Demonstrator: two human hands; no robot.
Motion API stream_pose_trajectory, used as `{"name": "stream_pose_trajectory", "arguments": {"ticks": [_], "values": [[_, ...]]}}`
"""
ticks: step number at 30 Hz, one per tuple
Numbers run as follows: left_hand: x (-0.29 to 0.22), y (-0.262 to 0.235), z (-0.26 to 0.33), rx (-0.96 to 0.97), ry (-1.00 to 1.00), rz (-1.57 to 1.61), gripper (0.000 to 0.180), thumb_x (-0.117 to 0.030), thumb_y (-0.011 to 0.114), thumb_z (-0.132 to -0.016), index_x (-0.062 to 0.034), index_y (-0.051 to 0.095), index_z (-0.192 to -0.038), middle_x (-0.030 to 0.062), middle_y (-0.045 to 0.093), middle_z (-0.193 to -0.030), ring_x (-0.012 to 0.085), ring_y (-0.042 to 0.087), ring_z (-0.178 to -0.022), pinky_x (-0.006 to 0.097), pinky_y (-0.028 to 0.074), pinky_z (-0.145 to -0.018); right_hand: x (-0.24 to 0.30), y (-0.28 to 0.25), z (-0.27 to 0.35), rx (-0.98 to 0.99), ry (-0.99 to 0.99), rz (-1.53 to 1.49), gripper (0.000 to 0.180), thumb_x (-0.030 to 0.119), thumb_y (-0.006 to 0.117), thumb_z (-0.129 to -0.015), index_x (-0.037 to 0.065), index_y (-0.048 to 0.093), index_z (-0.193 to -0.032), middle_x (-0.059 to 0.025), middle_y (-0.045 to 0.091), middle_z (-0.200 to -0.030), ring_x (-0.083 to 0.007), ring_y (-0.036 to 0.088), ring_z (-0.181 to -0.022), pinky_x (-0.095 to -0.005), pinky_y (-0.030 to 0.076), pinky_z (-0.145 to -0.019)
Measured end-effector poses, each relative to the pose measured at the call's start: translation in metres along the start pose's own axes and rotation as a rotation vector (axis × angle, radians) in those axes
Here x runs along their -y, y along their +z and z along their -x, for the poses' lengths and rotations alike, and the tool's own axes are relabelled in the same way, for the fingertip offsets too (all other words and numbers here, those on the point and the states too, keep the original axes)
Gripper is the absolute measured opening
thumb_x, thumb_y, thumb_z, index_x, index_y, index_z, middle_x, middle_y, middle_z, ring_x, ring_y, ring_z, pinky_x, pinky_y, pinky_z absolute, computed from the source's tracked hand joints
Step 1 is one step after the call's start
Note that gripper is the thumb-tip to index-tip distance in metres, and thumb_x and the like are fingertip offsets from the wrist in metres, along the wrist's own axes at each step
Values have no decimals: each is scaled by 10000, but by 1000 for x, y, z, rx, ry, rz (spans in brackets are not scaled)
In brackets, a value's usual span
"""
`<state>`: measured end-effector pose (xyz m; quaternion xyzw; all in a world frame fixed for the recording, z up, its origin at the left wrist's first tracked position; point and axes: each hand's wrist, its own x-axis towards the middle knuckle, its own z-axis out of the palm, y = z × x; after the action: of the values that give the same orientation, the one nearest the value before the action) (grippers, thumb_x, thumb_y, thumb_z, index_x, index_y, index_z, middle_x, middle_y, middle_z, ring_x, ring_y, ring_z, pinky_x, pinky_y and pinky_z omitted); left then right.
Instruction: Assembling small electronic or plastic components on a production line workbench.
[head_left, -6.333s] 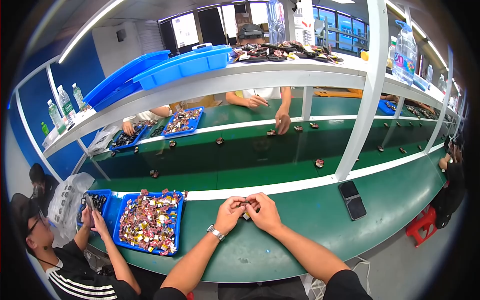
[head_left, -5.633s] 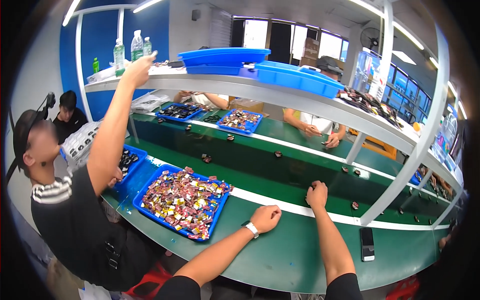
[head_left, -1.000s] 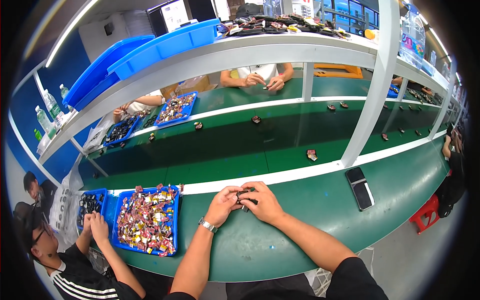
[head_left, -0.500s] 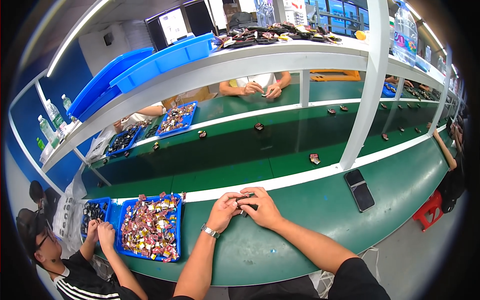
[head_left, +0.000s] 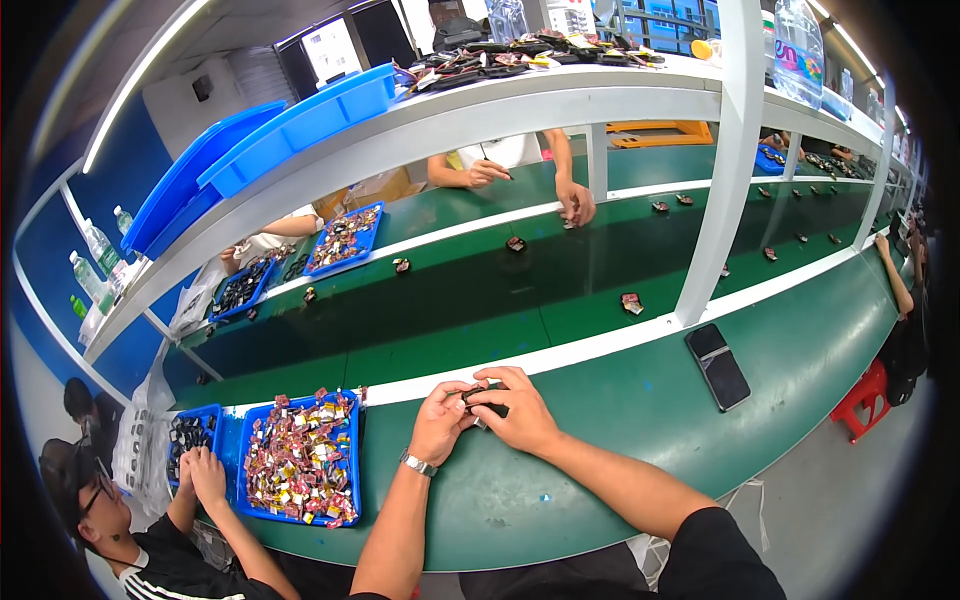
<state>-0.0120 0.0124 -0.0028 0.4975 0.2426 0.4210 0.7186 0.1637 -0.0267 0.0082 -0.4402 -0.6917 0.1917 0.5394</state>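
Note:
Over the near green bench, my left hand [head_left: 440, 424] and my right hand [head_left: 521, 416] are close together, fingers curled round a small black casing [head_left: 490, 400]. Both hands grip it, the left from its left side and the right from above and the right. Fingers cover much of the casing, so its details are hidden. To the left of my hands lies a blue tray [head_left: 357, 450] heaped with small electronic parts in red, white and yellow. A dark folding phone [head_left: 718, 366] rests on the bench to the right.
A green conveyor [head_left: 450, 325] with spaced small parts runs beyond a white rail. A white post [head_left: 722, 180] rises from the rail. At left, a co-worker's hands [head_left: 204, 478] are beside a blue tray of black pieces [head_left: 190, 432]. Blue bins [head_left: 300, 130] sit on the shelf above.
My hands stay together on the black casing, with the fingers shifted slightly. Across the conveyor, a co-worker's hands have separated, one reaching down to the belt's edge. The view has shifted slightly.

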Motion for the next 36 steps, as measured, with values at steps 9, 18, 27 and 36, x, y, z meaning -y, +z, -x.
{"name": "stream_pose_trajectory", "arguments": {"ticks": [9,18,27,36], "values": [[0,2,0,9,41,-12,207,-111,506,-981,-62,486,-1182,146,551,-1306,194,583,-1120,338,517,-904,-1,-1,-2,67,15,-81,193,96,696,-792,117,720,-982,-61,553,-1255,-303,461,-1198,-390,446,-974],[2,3,2,-51,21,-38,257,-111,523,-972,-59,460,-1216,125,601,-1232,196,605,-1071,346,521,-890,0,-1,1,15,-3,-40,188,82,702,-799,77,709,-987,-78,580,-1202,-247,533,-1119,-344,493,-898],[-3,7,1,-85,-53,-88,249,-73,480,-979,-59,468,-1228,84,637,-1126,157,621,-1019,310,531,-860,3,-1,-4,-110,-182,90,111,30,680,-781,52,658,-889,-66,611,-1016,-238,604,-898,-338,523,-725],[-3,7,3,-87,-58,-27,263,-74,505,-967,-56,474,-1227,67,637,-1106,142,620,-992,308,528,-863,15,-4,-3,-84,-299,294,168,40,706,-747,56,654,-907,-61,597,-1006,-245,602,-907,-344,537,-717]]}}
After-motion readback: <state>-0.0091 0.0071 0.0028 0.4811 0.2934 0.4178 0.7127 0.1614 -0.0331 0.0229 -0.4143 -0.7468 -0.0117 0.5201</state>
